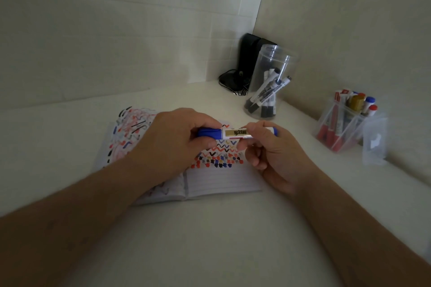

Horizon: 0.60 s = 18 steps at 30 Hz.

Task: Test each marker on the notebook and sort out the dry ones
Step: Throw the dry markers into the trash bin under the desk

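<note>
I hold a blue whiteboard marker (235, 133) level above the scribbled notebook (210, 170): left hand (172, 140) curled around its cap, right hand (268, 147) pinching the barrel. Uncapping or recapping, I judge; next, a straight, steady pull or push.

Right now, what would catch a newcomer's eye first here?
Both hands, left hand and right hand, hold a blue-capped marker level above the open notebook, whose pages are thick with red, blue and black squiggles. Behind, a clear round jar holds markers; a square tub at right holds more.
</note>
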Tool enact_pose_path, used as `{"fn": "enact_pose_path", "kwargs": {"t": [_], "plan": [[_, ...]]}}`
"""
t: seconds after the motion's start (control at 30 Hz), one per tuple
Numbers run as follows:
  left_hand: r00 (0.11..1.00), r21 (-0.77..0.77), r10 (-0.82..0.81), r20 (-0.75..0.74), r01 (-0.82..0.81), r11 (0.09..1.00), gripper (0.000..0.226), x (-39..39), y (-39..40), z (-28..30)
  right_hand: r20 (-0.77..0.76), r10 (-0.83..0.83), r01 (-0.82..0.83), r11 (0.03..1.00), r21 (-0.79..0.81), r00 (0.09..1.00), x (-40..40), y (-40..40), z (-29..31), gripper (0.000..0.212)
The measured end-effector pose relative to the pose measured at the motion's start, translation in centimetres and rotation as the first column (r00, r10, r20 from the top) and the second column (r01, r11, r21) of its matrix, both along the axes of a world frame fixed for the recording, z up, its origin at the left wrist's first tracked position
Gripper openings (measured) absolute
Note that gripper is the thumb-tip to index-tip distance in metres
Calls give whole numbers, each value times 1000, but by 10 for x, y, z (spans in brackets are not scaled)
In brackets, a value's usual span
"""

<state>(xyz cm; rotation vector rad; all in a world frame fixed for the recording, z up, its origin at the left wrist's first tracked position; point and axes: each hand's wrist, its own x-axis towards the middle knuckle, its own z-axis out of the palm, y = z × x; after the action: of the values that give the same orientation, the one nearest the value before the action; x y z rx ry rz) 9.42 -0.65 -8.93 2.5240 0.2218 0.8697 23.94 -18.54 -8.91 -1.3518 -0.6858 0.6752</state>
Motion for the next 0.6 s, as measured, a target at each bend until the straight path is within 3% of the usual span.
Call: {"fn": "enact_pose_path", "kwargs": {"t": [0.23,0.6], "plan": [[997,-185,28,77,-14,983,33,-1,-7,-1,2,56,-57,998,35,998,0,-2,-4,19],[994,140,34,102,-48,989,29,-1,-8,5,-36,92,-93,996,-11,995,1,-1,-4,21]]}}
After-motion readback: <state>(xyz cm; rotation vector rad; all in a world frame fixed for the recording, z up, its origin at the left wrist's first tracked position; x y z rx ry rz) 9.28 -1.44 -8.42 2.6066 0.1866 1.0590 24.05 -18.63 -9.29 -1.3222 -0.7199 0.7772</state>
